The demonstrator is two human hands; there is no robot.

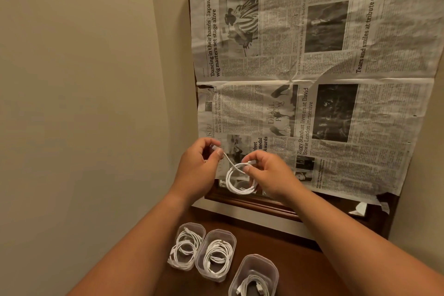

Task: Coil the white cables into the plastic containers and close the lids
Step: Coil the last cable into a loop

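A white cable (236, 185) hangs as a small coil in the air in front of the newspaper. My right hand (266, 173) pinches the top of the coil between thumb and fingers. My left hand (200, 166) pinches the cable's free end near its plug, up and to the left of the coil. Below, on the brown table (276, 243), stand three clear plastic containers: a left one (187, 246), a middle one (216, 255) and a right one (254, 276), each with coiled white cable inside. They look open on top; I see no lids.
A newspaper sheet (312, 67) covers a dark wooden frame (252, 202) on the wall behind the table. A beige wall (84, 79) fills the left side. The containers stand near the table's left edge.
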